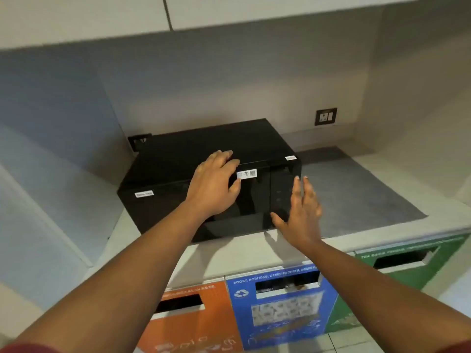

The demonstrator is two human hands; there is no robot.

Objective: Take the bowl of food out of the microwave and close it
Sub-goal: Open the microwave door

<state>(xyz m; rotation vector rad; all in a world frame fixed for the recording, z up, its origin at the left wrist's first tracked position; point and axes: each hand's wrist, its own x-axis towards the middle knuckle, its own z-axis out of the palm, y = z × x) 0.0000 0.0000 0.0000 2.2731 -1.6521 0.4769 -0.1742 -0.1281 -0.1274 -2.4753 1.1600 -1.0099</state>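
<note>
Your right hand (300, 212) hovers open and empty by the control panel; at its 10 o'clock, your left hand (216, 184) lies flat on the microwave (178, 169), holding nothing. Door's shut, bowl unseen, presumably inside. Yank carelessly and the oven could slide.

microwave (178, 159): glossy black front, matt top | counter (382, 189): smooth pale stone-like

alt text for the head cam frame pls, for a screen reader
A black microwave sits shut on a pale counter; the left hand rests flat on its top front edge and the open right hand hovers at the control-panel side. Orange, blue and green waste bins stand below the counter.
</note>
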